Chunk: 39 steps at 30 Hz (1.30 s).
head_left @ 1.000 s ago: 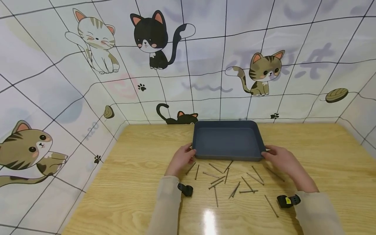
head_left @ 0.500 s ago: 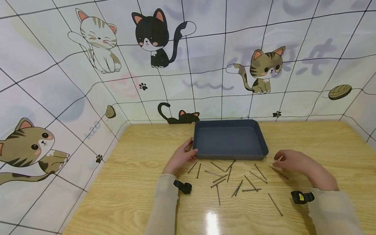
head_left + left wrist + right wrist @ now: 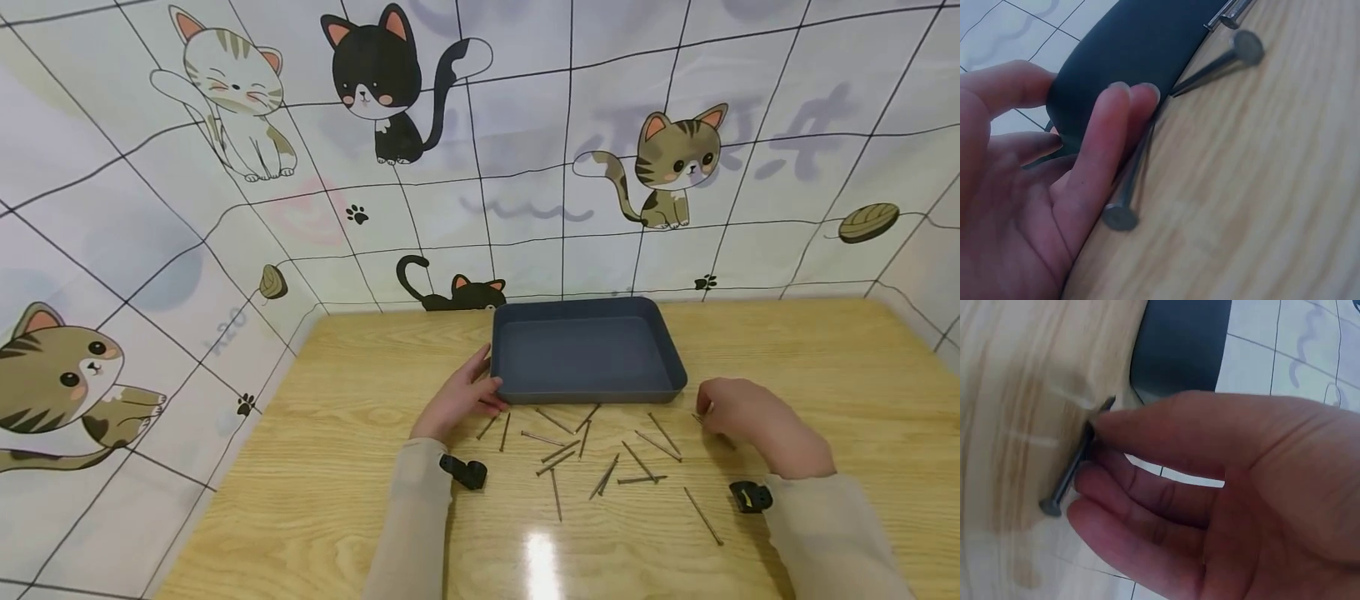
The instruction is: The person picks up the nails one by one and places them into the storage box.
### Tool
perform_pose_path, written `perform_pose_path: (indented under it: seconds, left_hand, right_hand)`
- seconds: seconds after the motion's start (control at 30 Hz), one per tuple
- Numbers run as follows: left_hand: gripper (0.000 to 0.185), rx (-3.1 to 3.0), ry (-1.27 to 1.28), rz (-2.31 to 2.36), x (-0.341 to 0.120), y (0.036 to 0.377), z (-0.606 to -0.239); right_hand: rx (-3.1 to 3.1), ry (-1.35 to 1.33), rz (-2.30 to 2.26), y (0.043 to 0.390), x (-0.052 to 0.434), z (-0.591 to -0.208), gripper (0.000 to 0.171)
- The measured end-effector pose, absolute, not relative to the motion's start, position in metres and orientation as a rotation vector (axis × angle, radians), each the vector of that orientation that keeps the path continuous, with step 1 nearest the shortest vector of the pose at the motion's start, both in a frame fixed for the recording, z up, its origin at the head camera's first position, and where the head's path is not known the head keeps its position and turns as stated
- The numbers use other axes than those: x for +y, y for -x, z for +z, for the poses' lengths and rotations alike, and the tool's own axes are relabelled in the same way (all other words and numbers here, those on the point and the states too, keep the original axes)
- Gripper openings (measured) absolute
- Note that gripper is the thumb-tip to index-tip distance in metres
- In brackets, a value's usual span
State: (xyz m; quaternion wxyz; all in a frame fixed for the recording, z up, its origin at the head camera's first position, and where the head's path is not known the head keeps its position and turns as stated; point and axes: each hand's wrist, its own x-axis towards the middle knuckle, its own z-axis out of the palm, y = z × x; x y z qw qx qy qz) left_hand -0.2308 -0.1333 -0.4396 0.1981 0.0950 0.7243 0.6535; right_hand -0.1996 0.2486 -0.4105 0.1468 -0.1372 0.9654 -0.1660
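A dark blue tray [image 3: 585, 385] stands empty at the back middle of the wooden table [image 3: 360, 467]. My left hand [image 3: 486, 392] rests with straight fingers [image 3: 1119, 119] against the tray [image 3: 1141, 44] at its front left corner, the thumb beside the rim. One nail [image 3: 1124, 200] lies under those fingers. Several nails [image 3: 577, 458] lie scattered in front of the tray. To the right of the tray, my right hand [image 3: 708, 410] pinches one nail [image 3: 1069, 478] between thumb and fingers, right at the table top. The tray [image 3: 1179, 344] lies behind it.
Cat-patterned walls [image 3: 225, 208] close off the table at the back and left. A black wrist camera [image 3: 465, 472] sits on the left sleeve and another [image 3: 750, 497] on the right. A lone nail [image 3: 702, 517] lies near the right forearm.
My right hand let go of the tray's front right corner, moved right and took hold of a nail. The left hand stayed at the tray's left corner.
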Motion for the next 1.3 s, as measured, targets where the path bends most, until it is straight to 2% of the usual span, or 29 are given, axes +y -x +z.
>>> perform_pose_path:
  seconds: [0.17, 0.37, 0.47, 0.6, 1.03, 1.3]
  left_hand:
    - [0.069, 2.013, -0.259, 1.851, -0.131, 0.232, -0.44]
    - [0.068, 2.026, -0.241, 1.84, -0.129, 0.232, -0.44]
    - [0.068, 2.045, -0.234, 1.827, -0.129, 0.231, -0.438]
    - [0.068, 2.052, -0.243, 1.815, -0.129, 0.232, -0.437]
    - [0.069, 2.064, -0.253, 1.807, -0.135, 0.233, -0.438]
    - [0.067, 2.099, -0.214, 1.842, -0.134, 0.245, -0.461]
  right_hand:
    - [2.826, 0.388, -0.438, 0.195, 0.242, -0.409, 0.005]
    - [2.822, 0.385, -0.437, 0.189, 0.242, -0.412, 0.008]
    - [2.818, 0.395, -0.446, 0.19, 0.243, -0.413, 0.001]
    - [2.776, 0.391, -0.458, 0.193, 0.246, -0.408, 0.01]
    - [2.72, 0.426, -0.604, 0.193, 0.239, -0.371, 0.019]
    - [2.814, 0.457, -0.877, 0.2, 0.227, -0.364, 0.027]
